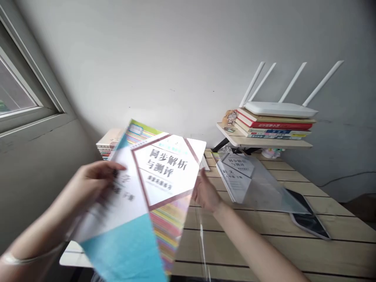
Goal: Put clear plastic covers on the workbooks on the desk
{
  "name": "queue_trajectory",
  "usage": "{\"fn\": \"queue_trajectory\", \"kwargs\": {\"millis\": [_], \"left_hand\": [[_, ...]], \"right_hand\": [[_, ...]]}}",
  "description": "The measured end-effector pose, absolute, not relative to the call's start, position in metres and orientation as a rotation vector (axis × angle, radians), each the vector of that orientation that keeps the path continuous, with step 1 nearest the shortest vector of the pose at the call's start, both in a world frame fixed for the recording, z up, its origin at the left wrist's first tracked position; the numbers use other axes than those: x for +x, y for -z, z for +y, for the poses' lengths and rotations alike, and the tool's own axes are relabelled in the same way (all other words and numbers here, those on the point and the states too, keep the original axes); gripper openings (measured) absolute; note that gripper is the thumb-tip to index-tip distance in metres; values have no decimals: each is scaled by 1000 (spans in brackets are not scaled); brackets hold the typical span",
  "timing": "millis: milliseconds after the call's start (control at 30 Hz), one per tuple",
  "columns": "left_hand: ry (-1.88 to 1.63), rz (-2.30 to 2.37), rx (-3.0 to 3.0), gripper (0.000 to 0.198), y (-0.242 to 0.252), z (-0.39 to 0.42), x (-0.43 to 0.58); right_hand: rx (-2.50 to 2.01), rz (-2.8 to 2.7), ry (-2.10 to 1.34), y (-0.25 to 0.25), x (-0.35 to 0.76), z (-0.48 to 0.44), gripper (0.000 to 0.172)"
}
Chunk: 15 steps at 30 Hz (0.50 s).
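Observation:
A large workbook point(167, 172) with a white, blue and striped cover is raised and tilted above the table, its title facing the camera. My left hand point(98, 180) is closed on its left side, slightly smeared by motion. At the right edge my right hand point(205, 192) grips the same book, thumb up and fingers partly hidden. Below my right hand hangs or lies a clear plastic sheet, only its edges showing. To the right, a similar workbook point(237, 178) rests on the table, partly under a clear plastic cover point(270, 192).
A black phone-like device point(311, 219) lies on the slatted table point(337, 223). On a small raised shelf point(264, 141), a white router point(279, 109) tops stacked books point(273, 125). Another book stack point(110, 143) stands behind the held workbook. A window point(23, 78) is at left.

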<state>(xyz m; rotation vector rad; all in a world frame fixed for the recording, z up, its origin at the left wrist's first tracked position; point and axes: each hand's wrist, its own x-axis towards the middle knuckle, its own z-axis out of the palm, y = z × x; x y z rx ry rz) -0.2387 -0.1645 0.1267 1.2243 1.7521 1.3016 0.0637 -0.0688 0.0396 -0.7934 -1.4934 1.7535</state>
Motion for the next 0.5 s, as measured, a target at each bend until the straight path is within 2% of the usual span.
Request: {"fn": "queue_trajectory", "kwargs": {"millis": [67, 100, 233, 300, 500], "left_hand": [[-1227, 1594, 1170, 33, -108, -153, -203], [-1242, 1579, 1163, 33, -96, -147, -183], [-1087, 1525, 1234, 28, -49, -139, -135], [-951, 1522, 1352, 29, -36, -144, -137], [-394, 2153, 1717, 44, -14, -166, -187]], "right_hand": [[-686, -1259, -1937, -52, 82, -68, 93], [-686, -1227, -1963, -54, 92, -69, 90], [-985, -1294, -1891, -46, 124, -76, 50], [-1093, -1277, -1878, -36, 137, -83, 38], [-1168, -861, -1749, -14, 181, -107, 27]]}}
